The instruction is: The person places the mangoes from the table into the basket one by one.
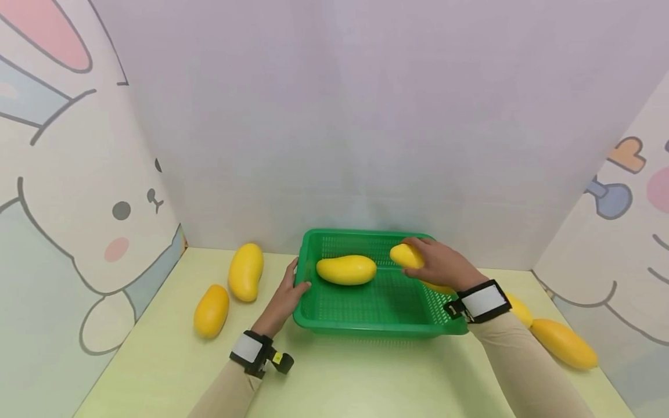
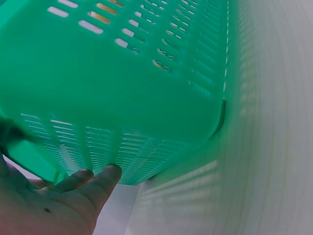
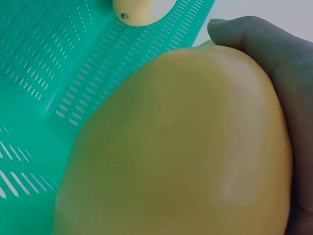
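A green plastic basket with slotted walls stands on the table. My left hand holds its left rim, thumb over the edge and fingers against the outer wall; in the left wrist view those fingers touch the slotted side. My right hand grips a yellow mango over the right part of the basket. That held mango fills much of the right wrist view, with the thumb along its top. Another yellow mango lies inside the basket at the left.
Two mangoes, one upper and one lower, lie on the table left of the basket. To the right lie an orange-yellow mango and another partly hidden by my right wrist. A pale curtain hangs behind.
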`<state>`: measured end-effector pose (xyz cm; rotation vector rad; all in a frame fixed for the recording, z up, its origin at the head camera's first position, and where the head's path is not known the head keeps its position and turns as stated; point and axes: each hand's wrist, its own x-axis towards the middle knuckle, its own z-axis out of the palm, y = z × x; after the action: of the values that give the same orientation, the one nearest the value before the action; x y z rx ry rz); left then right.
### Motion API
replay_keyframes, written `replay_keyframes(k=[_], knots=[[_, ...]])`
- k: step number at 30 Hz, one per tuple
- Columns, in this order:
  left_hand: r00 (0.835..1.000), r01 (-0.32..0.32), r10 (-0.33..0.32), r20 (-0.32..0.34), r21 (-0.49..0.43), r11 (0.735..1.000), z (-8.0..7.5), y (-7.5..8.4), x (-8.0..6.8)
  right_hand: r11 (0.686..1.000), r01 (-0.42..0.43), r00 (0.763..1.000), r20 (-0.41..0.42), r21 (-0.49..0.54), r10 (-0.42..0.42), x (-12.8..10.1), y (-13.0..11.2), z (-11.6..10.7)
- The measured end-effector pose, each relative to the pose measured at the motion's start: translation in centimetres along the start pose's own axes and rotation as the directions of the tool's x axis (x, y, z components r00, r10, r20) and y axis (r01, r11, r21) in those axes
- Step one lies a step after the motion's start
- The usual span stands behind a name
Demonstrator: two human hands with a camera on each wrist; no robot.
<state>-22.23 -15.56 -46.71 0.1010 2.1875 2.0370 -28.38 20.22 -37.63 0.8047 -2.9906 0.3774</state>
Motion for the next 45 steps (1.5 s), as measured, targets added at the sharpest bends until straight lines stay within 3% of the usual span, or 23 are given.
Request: replay_keyframes(k=[20,45], knots=[[1.000,0.003,-0.003,-0.003,0.011,1.000,0.0,0.0,0.0,1.000,0.000,0.998,0.057,0.015,-0.001,1.9,0.1,0.8],[1.000,0.000,0.000,-0.014,0.018,1.000,0.1,0.2,-0.1,0.998,-0.065,0.983,0.171,0.008,0.062,4.0,0.6,2.7]])
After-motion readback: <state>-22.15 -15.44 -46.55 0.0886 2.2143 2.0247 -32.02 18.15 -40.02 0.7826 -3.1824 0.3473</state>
